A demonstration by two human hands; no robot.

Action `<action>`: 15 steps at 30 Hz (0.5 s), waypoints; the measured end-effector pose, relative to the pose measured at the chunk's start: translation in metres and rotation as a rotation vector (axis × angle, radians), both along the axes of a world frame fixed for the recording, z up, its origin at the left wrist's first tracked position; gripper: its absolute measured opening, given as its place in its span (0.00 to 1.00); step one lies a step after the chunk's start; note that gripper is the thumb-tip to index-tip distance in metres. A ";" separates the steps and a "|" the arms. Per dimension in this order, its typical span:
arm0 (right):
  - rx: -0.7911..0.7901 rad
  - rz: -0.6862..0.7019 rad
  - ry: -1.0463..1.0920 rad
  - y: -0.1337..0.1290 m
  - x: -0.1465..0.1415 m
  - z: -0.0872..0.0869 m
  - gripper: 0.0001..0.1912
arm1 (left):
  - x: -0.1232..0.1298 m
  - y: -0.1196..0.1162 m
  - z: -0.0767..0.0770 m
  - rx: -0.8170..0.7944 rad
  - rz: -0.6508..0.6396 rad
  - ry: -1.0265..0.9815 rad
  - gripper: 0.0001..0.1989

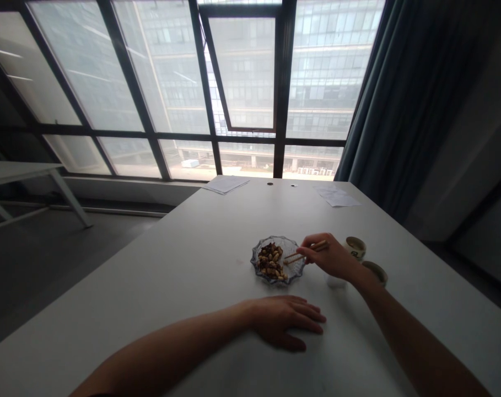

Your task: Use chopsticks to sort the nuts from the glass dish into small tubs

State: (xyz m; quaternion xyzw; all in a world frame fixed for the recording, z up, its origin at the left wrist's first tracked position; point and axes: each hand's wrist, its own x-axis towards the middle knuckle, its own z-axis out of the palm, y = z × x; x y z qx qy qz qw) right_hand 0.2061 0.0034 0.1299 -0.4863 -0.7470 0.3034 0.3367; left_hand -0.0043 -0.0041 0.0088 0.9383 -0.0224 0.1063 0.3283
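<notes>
My right hand grips a pair of wooden chopsticks, their tips reaching over a scalloped clear glass dish. Inside the dish, mostly on its left side, lies a pile of peanuts mixed with dark reddish bits. Whether the chopstick tips pinch a peanut is too small to tell. My left hand rests flat on the white table just in front of the dish, fingers spread and holding nothing. Two small cups, a patterned one and another, stand beside my right wrist, partly hidden by it.
A small whitish object sits under my right wrist, mostly covered. Papers lie at the table's far left corner, more sheets at the far right. Windows and a dark curtain stand beyond. Another table is at the left.
</notes>
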 end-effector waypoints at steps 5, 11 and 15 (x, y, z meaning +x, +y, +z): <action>-0.030 -0.015 0.024 -0.001 0.000 0.002 0.20 | -0.001 0.000 -0.001 -0.002 0.006 0.004 0.31; -0.025 -0.053 0.039 0.000 0.000 0.000 0.20 | -0.001 0.000 -0.002 0.003 0.000 -0.007 0.31; -0.013 -0.089 0.041 0.001 0.000 -0.003 0.20 | 0.000 0.000 -0.003 -0.002 0.006 0.008 0.31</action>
